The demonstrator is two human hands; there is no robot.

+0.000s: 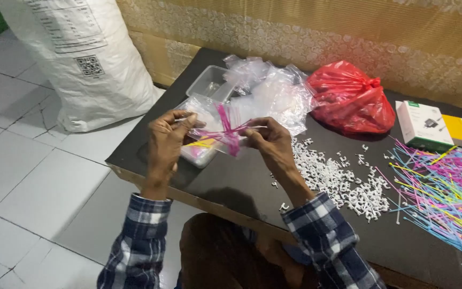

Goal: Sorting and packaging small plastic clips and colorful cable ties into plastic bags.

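My left hand (166,140) and my right hand (271,143) hold a small clear plastic bag (205,140) between them above the dark table (225,184). A pink cable tie (226,130) is wrapped around the bag's neck and crosses it. My left fingers pinch one end of the tie and bag top, my right fingers grip the other end. Yellow and pink ties show inside the bag.
A heap of small white cable clips (339,181) lies right of my right hand. Several loose coloured cable ties (445,192) spread at far right. Behind are clear plastic bags (274,88), a clear tub (208,81), a red bag (348,99), a white box (423,124) and a large white sack (81,53).
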